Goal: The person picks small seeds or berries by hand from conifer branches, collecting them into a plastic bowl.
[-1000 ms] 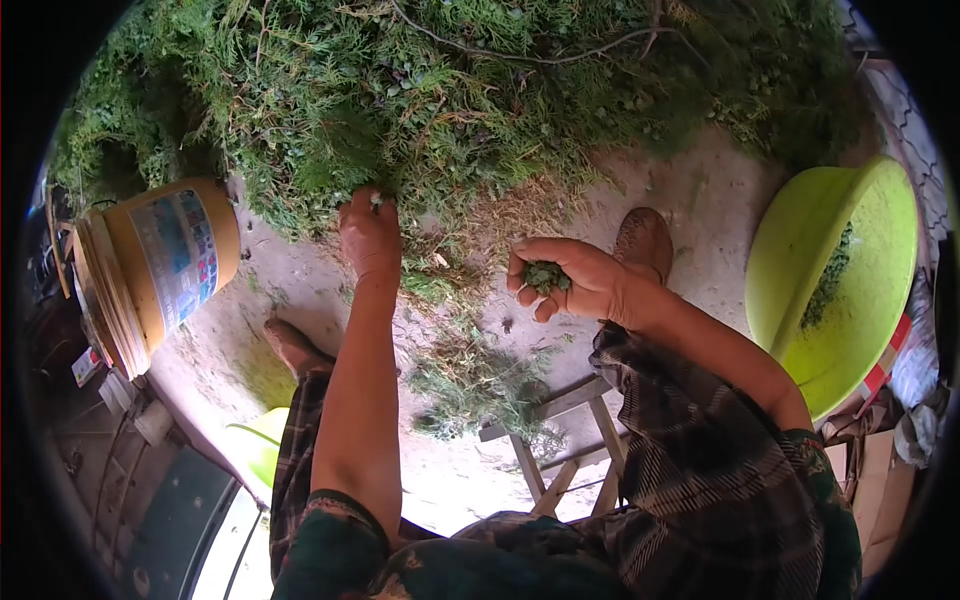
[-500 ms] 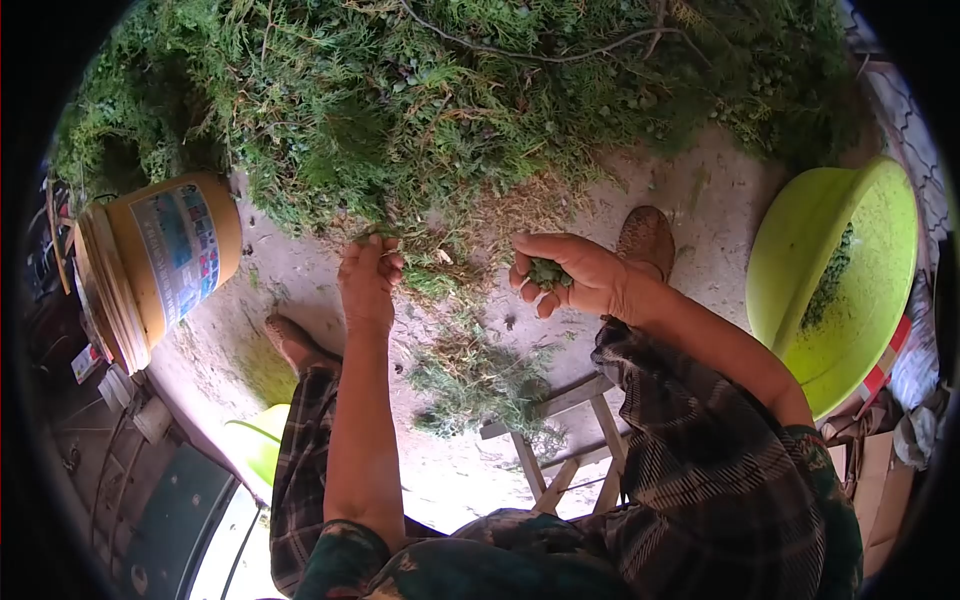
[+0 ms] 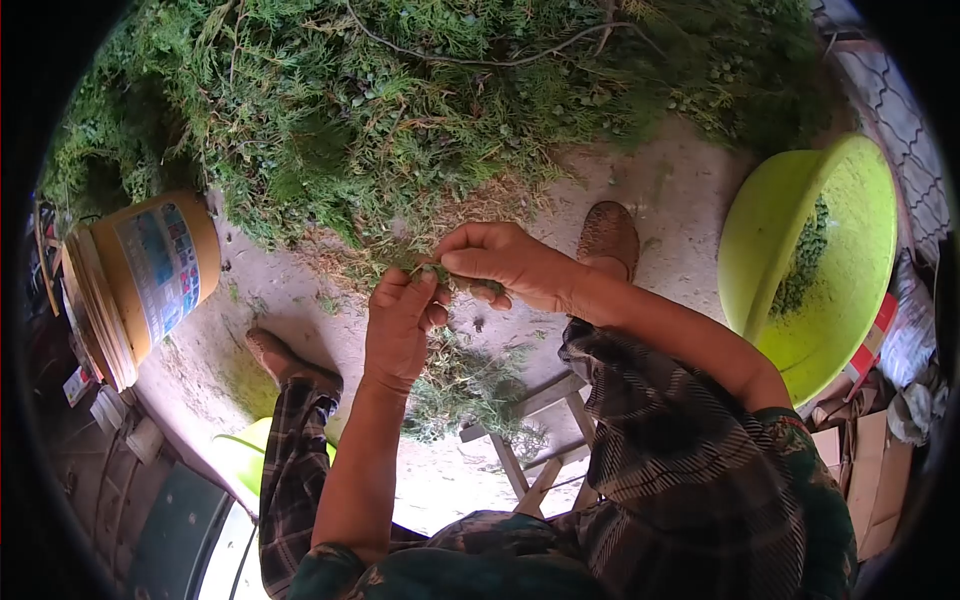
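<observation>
My left hand [image 3: 398, 322] pinches a small green sprig [image 3: 428, 268] between thumb and fingertips, low over the floor. Close against it on the right, my right hand [image 3: 505, 262] reaches the same sprig with thumb and forefinger. Its other fingers are curled round green berries, mostly hidden in the palm. Beyond both hands lies a large heap of green conifer branches [image 3: 360, 120], with brown dry litter along its near edge. A smaller pile of sprigs [image 3: 465, 385] rests on the floor below my hands.
A lime-green basin [image 3: 860, 270] with green bits inside stands at the right. An orange-yellow bucket [image 3: 200, 245] is at the left. Near my legs are a wooden frame [image 3: 510, 465] and another green basin [image 3: 235, 460]. Cardboard [image 3: 868, 480] lies at the lower right.
My hands have come together, the right moving left and the left moving slightly right and down. They now meet at a sprig. The whole view has shifted a little.
</observation>
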The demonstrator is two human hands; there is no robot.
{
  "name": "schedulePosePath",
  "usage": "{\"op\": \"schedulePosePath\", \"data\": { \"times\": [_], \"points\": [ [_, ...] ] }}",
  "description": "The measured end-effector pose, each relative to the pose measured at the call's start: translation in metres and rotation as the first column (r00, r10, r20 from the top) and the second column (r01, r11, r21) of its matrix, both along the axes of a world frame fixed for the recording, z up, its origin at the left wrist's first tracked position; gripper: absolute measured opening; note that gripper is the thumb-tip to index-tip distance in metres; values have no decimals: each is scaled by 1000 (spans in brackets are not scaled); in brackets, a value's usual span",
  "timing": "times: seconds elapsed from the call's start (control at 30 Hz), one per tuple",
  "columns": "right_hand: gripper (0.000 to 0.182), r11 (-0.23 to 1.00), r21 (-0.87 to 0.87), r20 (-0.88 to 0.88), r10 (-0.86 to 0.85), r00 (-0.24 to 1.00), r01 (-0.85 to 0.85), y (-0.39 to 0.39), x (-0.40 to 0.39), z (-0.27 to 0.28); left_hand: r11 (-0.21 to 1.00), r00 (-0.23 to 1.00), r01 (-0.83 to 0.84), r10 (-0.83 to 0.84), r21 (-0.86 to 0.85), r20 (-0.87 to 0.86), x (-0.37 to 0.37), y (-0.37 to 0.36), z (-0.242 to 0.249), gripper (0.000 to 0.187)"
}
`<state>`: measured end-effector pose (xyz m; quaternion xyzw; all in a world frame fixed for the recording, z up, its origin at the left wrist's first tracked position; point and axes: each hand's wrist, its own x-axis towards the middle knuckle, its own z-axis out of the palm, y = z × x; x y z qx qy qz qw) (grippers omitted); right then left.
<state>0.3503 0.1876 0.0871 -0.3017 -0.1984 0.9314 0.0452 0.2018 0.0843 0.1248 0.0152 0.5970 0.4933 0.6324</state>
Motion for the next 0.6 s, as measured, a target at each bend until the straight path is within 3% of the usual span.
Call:
{"op": "schedulePosePath", "data": {
  "times": [0.03, 0.17, 0.37, 0.53, 0.6],
  "points": [
    [26, 999, 38, -14, 13, 1000, -13, 1, 1, 1, 998, 998, 59, -59, -5, -8, 0, 0, 2, 14],
    [23, 987, 157, 13, 23, 1000, -25, 2, 1, 4, 999, 997, 30, -33, -40, -76, 10, 5, 3, 17],
    [21, 980, 178, 64, 75, 995, -85, 2, 7, 1, 997, 994, 72, -72, -6, -82, 12, 12, 5, 22],
    [29, 992, 77, 31, 97, 995, -99, 1, 13, -3, 932, 919, 361, -354, 9, -174, 2, 14, 9, 21],
    [31, 991, 73, 26, 106, 994, -108, 0, 14, -5, 934, 909, 357, -353, -24, -222, 2, 14, 9, 19]
  ]
}}
